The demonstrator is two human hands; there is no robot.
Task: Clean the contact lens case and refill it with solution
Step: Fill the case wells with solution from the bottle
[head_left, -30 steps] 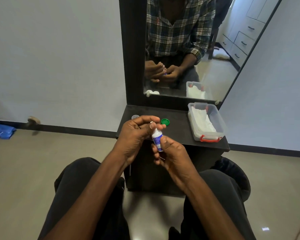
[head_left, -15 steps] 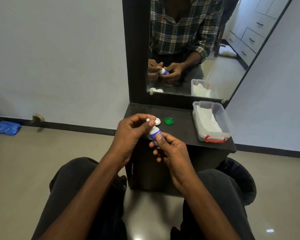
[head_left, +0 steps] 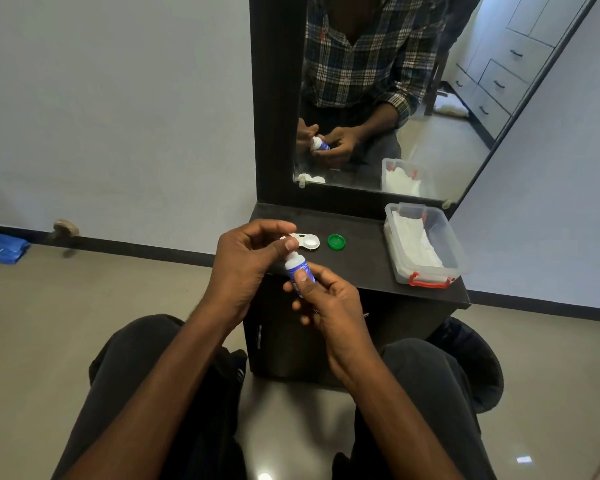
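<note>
Two hands mid-frame: right hand [head_left: 321, 299] wrapped around solution bottle [head_left: 299, 270], left hand [head_left: 248, 261] pinching its cap. Lifted slightly toward frame centre since a second ago; cap apparently being twisted off. Open lens case [head_left: 308, 242] and green lid [head_left: 336, 242] waiting on dark surface [head_left: 368, 258], beyond the hands.

The solution bottle [head_left: 299, 268] is sitting between the two hands in front of the cabinet top [head_left: 357, 261], the left hand [head_left: 246, 263] at its tip, the right hand [head_left: 326, 299] around its body. On the cabinet top the lens case [head_left: 307, 242] is lying just left of a loose cap [head_left: 336, 242], a lidless box [head_left: 425, 244] standing well right, the mirror [head_left: 395, 98] rising behind them
</note>
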